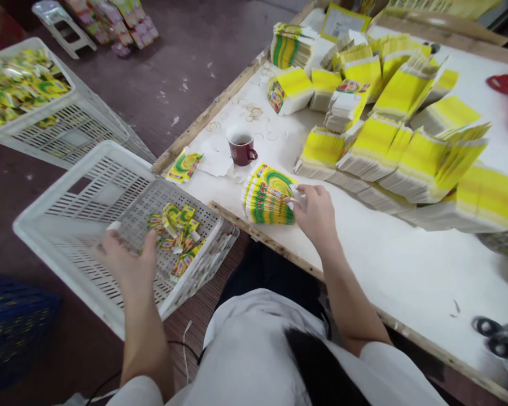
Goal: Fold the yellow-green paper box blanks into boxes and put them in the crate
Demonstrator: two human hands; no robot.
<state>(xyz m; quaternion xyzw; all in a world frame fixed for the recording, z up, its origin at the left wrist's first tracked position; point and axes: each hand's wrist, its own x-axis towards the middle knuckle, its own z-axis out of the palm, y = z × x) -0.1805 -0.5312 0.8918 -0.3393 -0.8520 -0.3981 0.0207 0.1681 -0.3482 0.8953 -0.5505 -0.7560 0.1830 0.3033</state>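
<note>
Over the open white crate (63,197), my left hand (131,256) has its fingers apart and holds nothing. Small yellow-green folded packets (180,225) lie on the crate's floor beyond it. On the white table, my right hand (315,214) pinches the right side of a fanned stack of yellow-green printed wrappers (268,197) near the table's front edge. White covers show on some of its fingertips. A maroon cup (241,148) with dark liquid stands behind the fan.
Many stacks of yellow cards (376,144) fill the table's back and right. A second crate (68,121) full of packets stands at the far left. Red-handled scissors (503,84) and black-handled scissors (497,338) lie at right. Rubber bands (254,111) lie behind the cup.
</note>
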